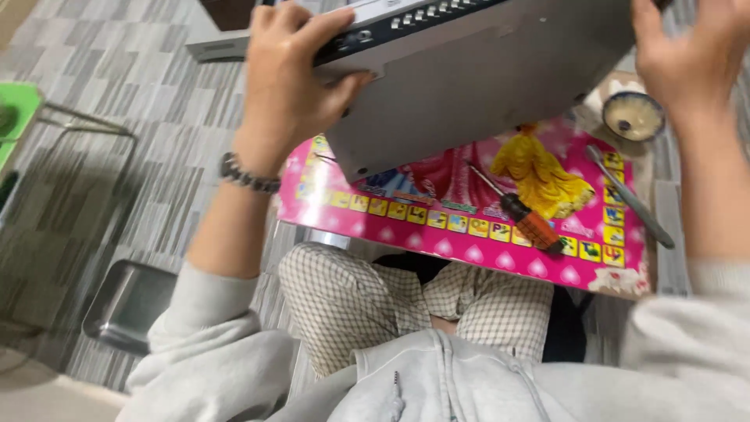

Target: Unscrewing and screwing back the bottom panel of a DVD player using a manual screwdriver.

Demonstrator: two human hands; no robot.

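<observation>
My left hand (pixel 289 78) grips the left edge of a flat grey electronic device (pixel 484 78), lifted and tilted above a small pink picture table (pixel 469 227). A row of buttons and ports runs along the device's dark upper edge. Its grey underside faces me. At the device's right side, my right hand (pixel 687 55) holds the other edge. A wristwatch (pixel 246 176) sits on my left wrist. On the table, under the device, lies a screwdriver with an orange and black handle (pixel 523 219).
A small bowl (pixel 633 116) stands at the table's far right, with a long grey metal tool (pixel 629 195) beside it. My legs in checked trousers are below the table. A metal tray (pixel 129 305) lies on the striped carpet at left.
</observation>
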